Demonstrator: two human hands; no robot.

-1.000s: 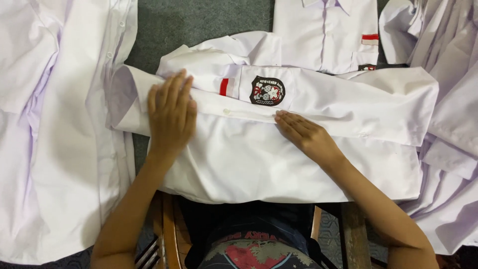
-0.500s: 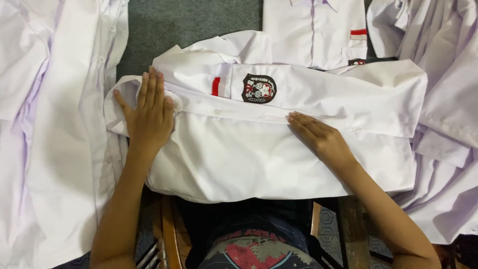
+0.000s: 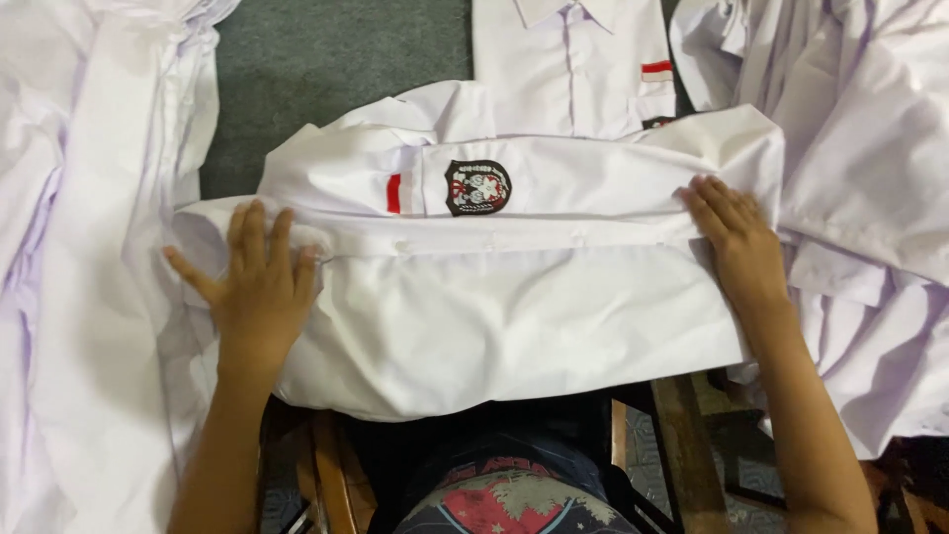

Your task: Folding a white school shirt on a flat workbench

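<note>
Here, white shirt (image 3: 514,307), flat under both hands

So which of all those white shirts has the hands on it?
The folded white shirt in the middle, with the dark round badge facing up. The left hand and right hand press flat on it; the other shirts lie untouched around it.

You've got open grey table (image 3: 336,79) up top-left to reach through; shirt piles (image 3: 79,297) on the left and heap (image 3: 870,148) on the right box you in.
</note>
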